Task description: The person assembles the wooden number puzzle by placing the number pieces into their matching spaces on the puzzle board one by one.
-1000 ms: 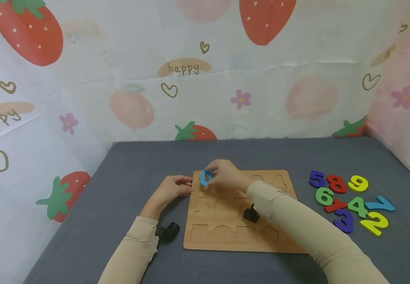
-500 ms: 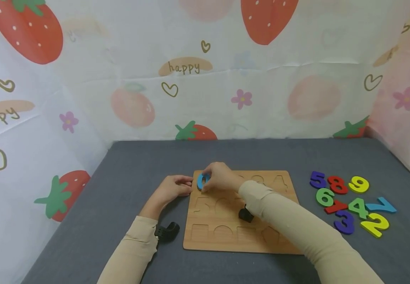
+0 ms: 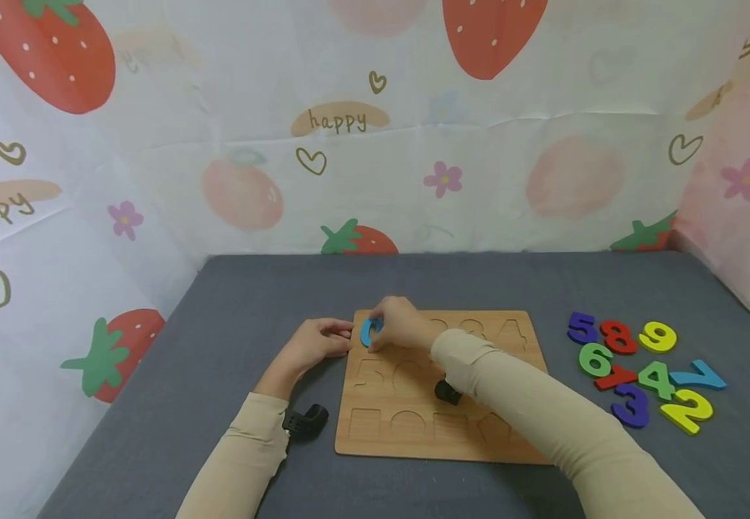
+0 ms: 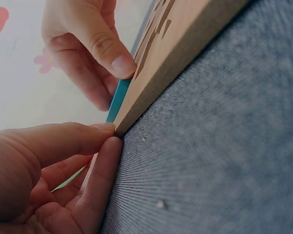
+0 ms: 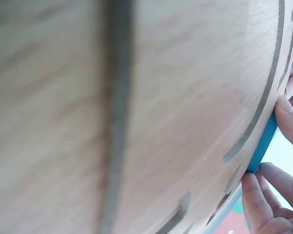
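A blue curved piece (image 3: pixel 365 333) lies partly hidden near the far left corner of a flat wooden board (image 3: pixel 384 398). It seems slightly raised.

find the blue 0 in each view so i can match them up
Head: the blue 0 is left of centre, at the board's far-left corner, partly behind the right hand.
Left wrist: blue 0 left of centre, seen edge-on.
Right wrist: blue 0 at right, below mid-height, also edge-on.
Shared landmark: the board, in all three.
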Demonstrator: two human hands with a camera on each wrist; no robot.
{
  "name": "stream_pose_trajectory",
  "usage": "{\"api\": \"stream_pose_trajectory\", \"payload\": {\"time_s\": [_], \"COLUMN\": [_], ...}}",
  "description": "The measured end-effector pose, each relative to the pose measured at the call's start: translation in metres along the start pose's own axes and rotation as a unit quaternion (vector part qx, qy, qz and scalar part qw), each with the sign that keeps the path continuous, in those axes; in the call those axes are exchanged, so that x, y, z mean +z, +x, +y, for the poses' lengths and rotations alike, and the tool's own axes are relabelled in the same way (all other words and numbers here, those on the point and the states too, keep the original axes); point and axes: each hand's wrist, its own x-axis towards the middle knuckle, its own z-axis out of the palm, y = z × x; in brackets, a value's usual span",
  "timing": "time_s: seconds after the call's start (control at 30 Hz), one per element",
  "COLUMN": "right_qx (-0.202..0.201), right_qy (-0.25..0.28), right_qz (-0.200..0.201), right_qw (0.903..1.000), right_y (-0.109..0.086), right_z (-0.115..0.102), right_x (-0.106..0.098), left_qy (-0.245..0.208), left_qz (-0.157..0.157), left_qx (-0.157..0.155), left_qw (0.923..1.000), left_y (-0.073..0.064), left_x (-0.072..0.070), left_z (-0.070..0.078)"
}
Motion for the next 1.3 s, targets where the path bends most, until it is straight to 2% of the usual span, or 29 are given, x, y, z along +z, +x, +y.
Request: {"api": "stream_pose_trajectory", "payload": {"time_s": [0.17, 0.37, 0.5, 0.67, 1.1, 1.3], "right_qx": [0.001, 0.001, -0.006, -0.011, 0.015, 0.043], "right_qy": [0.000, 0.043, 0.088, 0.121, 0.154, 0.169], "right_qz": [-0.001, 0.020, 0.034, 0.056, 0.094, 0.115], "right_qw": [1.0000, 0.9989, 0.9955, 0.9910, 0.9834, 0.9779], "right_y": [0.000, -0.012, -0.029, -0.053, -0.116, -0.144], "right_z": [0.002, 0.004, 0.005, 0.014, 0.049, 0.065], "right_x": [0.000, -0.008, -0.025, -0.046, -0.084, -0.100], "left_qy": [0.000, 0.000, 0.004, 0.010, 0.015, 0.019], "left_qz": [0.000, -0.003, -0.005, -0.002, 0.003, 0.005], "left_qx": [0.001, 0.006, 0.009, 0.010, 0.008, 0.003], "left_qw": [1.0000, 1.0000, 0.9999, 0.9999, 0.9999, 0.9998], "left_y": [0.000, 0.001, 0.003, 0.004, 0.003, 0.004], "left_x": [0.000, 0.000, 0.000, 0.001, 0.002, 0.002], "left_z": [0.000, -0.002, -0.003, -0.003, -0.003, -0.003]}}
